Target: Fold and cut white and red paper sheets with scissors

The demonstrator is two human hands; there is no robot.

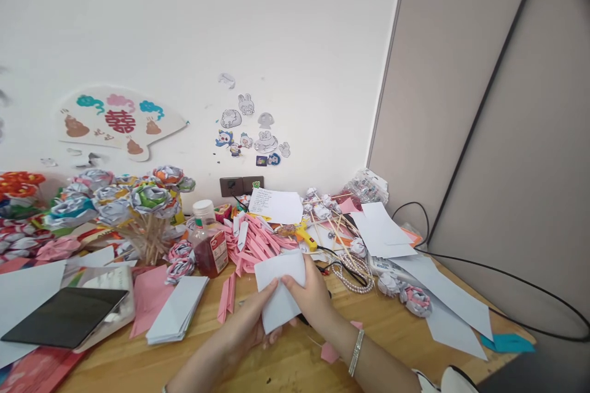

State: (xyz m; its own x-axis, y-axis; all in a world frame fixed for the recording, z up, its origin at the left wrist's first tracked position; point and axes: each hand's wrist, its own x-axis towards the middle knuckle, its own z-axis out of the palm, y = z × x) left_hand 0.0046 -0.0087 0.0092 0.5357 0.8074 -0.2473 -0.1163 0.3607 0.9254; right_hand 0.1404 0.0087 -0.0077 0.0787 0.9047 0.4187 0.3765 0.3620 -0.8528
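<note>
White paper (pixel 279 303) is pinched by the fingers of the left hand (pixel 259 313) and right hand (pixel 314 293), a yellow glue gun (pixel 305 237) at its one o'clock, a paper stack (pixel 178 308) at nine.

White paper (pixel 280 306), oblong, smooth, slightly tilted, in left hand (pixel 254 314) and right hand (pixel 314 296)

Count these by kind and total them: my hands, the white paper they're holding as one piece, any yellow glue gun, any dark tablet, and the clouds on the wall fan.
Left hand and right hand: 2
Held white paper, as one piece: 1
Yellow glue gun: 1
Dark tablet: 1
Clouds on the wall fan: 3
Total: 8
</note>
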